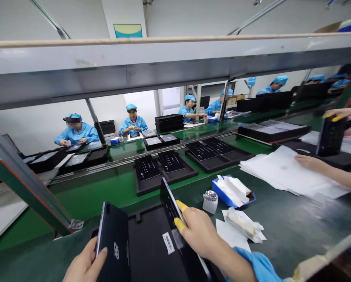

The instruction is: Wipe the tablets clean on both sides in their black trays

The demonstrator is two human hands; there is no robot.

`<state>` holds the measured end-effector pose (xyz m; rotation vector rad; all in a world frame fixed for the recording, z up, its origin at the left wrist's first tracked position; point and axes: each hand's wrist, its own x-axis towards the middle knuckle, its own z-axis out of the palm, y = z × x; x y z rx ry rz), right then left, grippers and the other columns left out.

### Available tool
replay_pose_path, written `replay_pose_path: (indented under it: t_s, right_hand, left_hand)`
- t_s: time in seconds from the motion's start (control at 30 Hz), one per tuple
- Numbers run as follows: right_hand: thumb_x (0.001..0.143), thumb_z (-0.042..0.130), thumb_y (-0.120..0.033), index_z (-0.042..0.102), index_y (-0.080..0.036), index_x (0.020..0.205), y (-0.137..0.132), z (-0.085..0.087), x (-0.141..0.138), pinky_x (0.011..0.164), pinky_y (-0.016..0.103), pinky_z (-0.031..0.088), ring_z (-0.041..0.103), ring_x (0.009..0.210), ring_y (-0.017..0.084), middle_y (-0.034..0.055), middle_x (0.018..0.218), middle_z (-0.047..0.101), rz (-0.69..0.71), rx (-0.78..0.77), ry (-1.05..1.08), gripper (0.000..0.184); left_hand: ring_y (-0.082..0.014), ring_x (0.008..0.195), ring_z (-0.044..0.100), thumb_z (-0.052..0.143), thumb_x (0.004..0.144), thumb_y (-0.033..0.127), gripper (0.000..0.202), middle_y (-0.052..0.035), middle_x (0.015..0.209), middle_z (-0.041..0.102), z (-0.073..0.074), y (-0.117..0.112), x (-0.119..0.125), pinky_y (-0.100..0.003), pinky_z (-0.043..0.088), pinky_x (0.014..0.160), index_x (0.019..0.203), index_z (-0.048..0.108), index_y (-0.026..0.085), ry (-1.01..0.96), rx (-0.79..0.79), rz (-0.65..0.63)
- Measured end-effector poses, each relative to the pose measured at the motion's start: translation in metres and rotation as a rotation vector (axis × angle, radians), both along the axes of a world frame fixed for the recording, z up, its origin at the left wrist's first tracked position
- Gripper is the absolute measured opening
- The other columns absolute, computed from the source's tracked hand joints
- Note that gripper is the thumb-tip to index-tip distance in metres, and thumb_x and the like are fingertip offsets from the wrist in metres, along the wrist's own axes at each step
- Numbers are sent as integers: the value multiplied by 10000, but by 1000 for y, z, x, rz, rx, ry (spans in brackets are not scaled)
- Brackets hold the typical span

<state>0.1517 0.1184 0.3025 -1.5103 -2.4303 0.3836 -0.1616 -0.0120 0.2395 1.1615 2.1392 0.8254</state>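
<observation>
My left hand [85,262] grips the edge of a dark blue tablet [114,235], stood nearly upright with a pale logo on its back. My right hand [200,231], with yellow finger cots on thumb and forefinger, pinches the edge of a second tablet [170,203]. This one is tilted on its side, its dark face carrying small pale print. Between the two lies a black foam tray [144,239] with a white barcode label [168,243]. The tablets' lower ends run out at the bottom of the view.
Black trays [169,176] with dark tablets sit on the green conveyor [104,188] ahead. Right of my hand are a small metal-topped bottle [210,201], a blue box of wipes [234,191] and a wrapped white cloth [244,225]. A co-worker's hand [313,162] touches white sheets [281,168]. A shelf [163,58] crosses overhead.
</observation>
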Motion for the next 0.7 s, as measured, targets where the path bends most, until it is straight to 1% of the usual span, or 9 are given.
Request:
replay_pose_path:
  t_s: [0.1,0.17,0.27,0.33,0.37,0.4,0.5,0.57,0.7]
  right_hand:
    - [957,524,-223,697,-160,1112,6,-1,-26,755,318,420,717,950,274,110,1007,764,36,7,26,241]
    - [958,519,-222,699,-145,1146,9,-3,-41,792,329,450,718,991,286,131,1052,764,54,-7,22,272]
    - [952,521,-224,681,-142,1237,12,-5,-58,832,354,478,718,1032,307,154,1088,764,64,-14,0,337]
    - [966,520,-270,647,-132,1303,16,-2,-66,845,368,484,716,1042,317,172,1079,765,39,7,-26,386]
    - [975,523,-311,624,-121,1335,20,0,-70,849,372,485,715,1045,320,182,1071,764,17,15,-42,418]
    - [982,528,-355,596,-109,1365,25,3,-75,851,373,484,713,1048,321,190,1065,762,-6,22,-59,460]
    - [979,550,-439,531,-78,1415,44,9,-89,854,377,483,711,1061,319,202,1076,754,-47,37,-92,567]
    - [970,561,-443,587,-79,1341,56,11,-97,847,376,485,711,1059,317,200,1082,752,-41,39,-96,521]
    - [935,568,-369,727,-134,1065,72,12,-103,783,348,487,720,1029,308,170,1069,765,-2,-52,-72,312]
  left_hand:
    - [-309,1101,676,270,881,505,531,-126,1180,739,21,21,13,-434,476,995,1255,497,204,292,-92,3]
    - [-327,1107,675,264,902,431,490,-146,1163,739,28,34,22,-449,470,974,1252,508,191,377,-107,-5]
    - [-338,1031,695,313,911,373,405,-130,1071,755,34,49,31,-447,481,884,1184,571,222,425,-104,-24]
    - [-325,989,699,340,929,360,334,-122,1004,754,41,57,33,-438,479,856,1075,612,232,462,-104,-34]
    - [-312,1009,692,347,948,368,325,-128,1021,747,44,62,31,-436,479,869,1054,619,224,481,-102,-29]
    - [-292,1030,684,357,967,381,327,-137,1052,737,48,68,29,-434,483,891,1032,625,206,499,-104,-16]
    - [-229,1005,668,432,990,472,375,-103,1045,717,58,88,20,-443,512,923,1005,648,165,525,-129,22]
    - [-208,971,666,482,978,515,397,-81,1017,711,61,101,14,-442,532,915,994,658,159,527,-149,42]
    - [-169,823,661,543,960,520,388,-34,874,698,64,114,7,-396,561,831,907,665,156,492,-194,10]
